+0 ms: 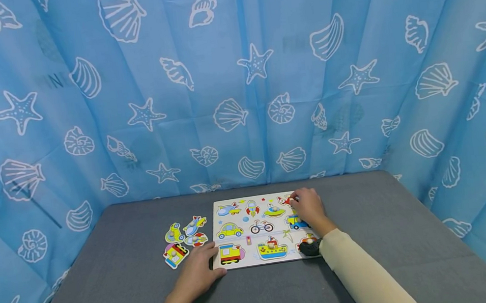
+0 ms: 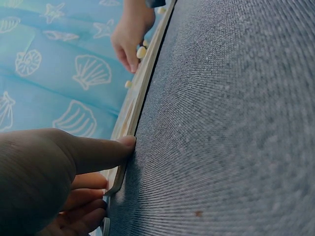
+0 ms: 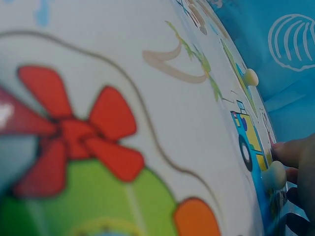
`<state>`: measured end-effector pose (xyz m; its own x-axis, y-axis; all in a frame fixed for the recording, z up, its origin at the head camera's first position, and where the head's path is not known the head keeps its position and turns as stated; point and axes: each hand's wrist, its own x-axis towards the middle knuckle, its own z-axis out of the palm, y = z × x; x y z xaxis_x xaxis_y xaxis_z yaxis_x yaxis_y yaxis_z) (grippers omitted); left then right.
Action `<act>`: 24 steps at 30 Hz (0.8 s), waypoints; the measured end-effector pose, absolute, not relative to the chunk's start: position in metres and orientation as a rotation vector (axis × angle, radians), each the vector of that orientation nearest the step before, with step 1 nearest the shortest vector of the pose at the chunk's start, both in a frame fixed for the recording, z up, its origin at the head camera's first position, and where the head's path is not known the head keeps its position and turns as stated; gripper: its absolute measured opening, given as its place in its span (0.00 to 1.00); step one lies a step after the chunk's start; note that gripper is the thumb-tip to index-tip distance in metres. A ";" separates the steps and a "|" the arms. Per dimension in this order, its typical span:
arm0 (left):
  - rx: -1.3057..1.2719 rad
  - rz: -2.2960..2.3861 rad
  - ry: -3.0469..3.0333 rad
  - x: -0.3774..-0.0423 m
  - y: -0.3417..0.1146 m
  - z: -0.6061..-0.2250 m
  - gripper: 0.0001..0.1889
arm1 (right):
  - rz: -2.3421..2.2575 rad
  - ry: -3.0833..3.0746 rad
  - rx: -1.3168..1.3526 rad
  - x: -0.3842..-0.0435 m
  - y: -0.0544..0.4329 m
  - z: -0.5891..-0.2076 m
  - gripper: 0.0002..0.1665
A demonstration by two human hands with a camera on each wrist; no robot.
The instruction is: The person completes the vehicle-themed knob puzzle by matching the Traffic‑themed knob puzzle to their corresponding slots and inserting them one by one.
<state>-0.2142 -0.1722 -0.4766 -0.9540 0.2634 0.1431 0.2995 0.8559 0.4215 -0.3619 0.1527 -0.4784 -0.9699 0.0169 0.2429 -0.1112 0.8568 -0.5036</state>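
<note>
A white wooden puzzle board (image 1: 241,221) with printed vehicles lies on the grey table. My left hand (image 1: 197,271) grips its near left corner, thumb (image 2: 106,153) along the front edge and fingers at the left side. At the far right of the board, my right hand (image 1: 308,206) pinches at the red helicopter piece (image 1: 284,200); the fingers hide most of it. Knobbed pieces sit in the board nearby: a flying saucer (image 1: 274,212), a blue and yellow truck (image 3: 253,142) just under the right hand, and a boat (image 1: 272,250).
Left of the board lie loose knobbed pieces: a yellow car (image 1: 174,233), a plane (image 1: 195,224), a rocket (image 1: 196,240) and a train (image 1: 176,255). A red-propeller piece (image 3: 78,137) sits under the right wrist, beside a black wrist device (image 1: 310,248). Blue shell-print curtains (image 1: 232,137) hang behind.
</note>
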 end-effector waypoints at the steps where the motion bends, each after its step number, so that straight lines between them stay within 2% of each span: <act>1: -0.448 -0.691 -2.951 -0.214 -0.172 -0.476 0.30 | 0.780 -2.796 0.073 -0.362 0.153 -0.478 0.11; 24: -0.460 -0.676 -2.930 -0.214 -0.172 -0.477 0.31 | 0.800 -2.751 0.292 -0.337 0.184 -0.468 0.17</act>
<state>-0.2140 -0.1723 -0.4766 -0.9495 0.2683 0.1625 0.3123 0.8559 0.4122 -0.3365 0.1839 -0.4678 -0.9457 -0.1185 0.3026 -0.2623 0.8280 -0.4956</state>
